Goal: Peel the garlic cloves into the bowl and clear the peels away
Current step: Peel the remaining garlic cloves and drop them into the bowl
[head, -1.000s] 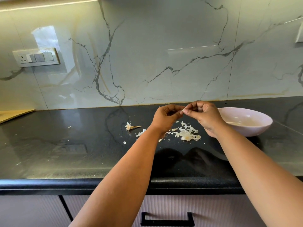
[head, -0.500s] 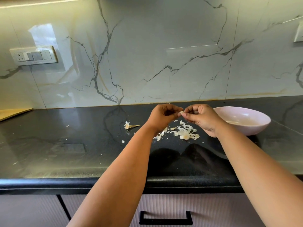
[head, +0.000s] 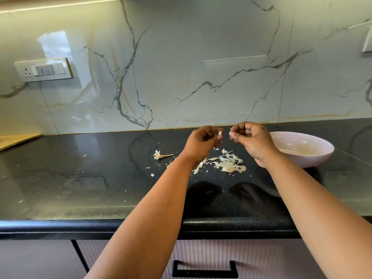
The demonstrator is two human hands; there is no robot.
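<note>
1. Above bench [head: 60,188] mid-back: left hand [head: 201,141] grip pinches garlic clove [head: 220,133].
2. Right hand [head: 249,137] just beside it, fingers curled; contents can't tell.
3. Peels [head: 227,164] on bench under both hands.
4. Bowl [head: 302,150] at right, near back edge.

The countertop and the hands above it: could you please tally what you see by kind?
Hands: 2, left hand and right hand
Garlic clove, pinched in the left hand: 1
Bowl: 1
Pile of peels: 1
Garlic stem base: 1
Total: 6
</note>
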